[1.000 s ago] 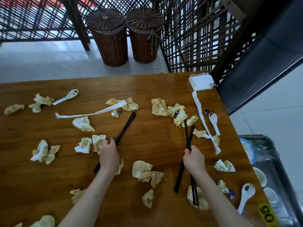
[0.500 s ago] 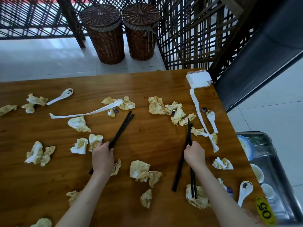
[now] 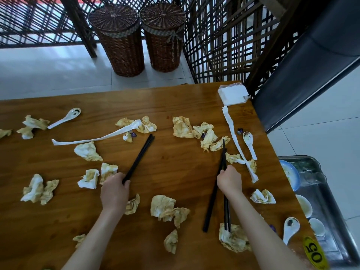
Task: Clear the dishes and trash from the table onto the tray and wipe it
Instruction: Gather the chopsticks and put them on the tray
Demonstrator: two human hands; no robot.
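Each hand is gathering chopsticks off the brown wooden tabletop (image 3: 175, 172). The left hand (image 3: 115, 189) holds a grip around the lower end of one black chopstick pair (image 3: 139, 158); the right hand (image 3: 229, 180) grips the other black chopsticks (image 3: 223, 152) mid-length, their ends splayed. Better to square those sticks together before lifting, then carry both bundles to the metal tray (image 3: 331, 227) off the tabletop's right edge, clear of the crumpled stained napkins (image 3: 167, 209) and the white ceramic spoon (image 3: 250, 143).
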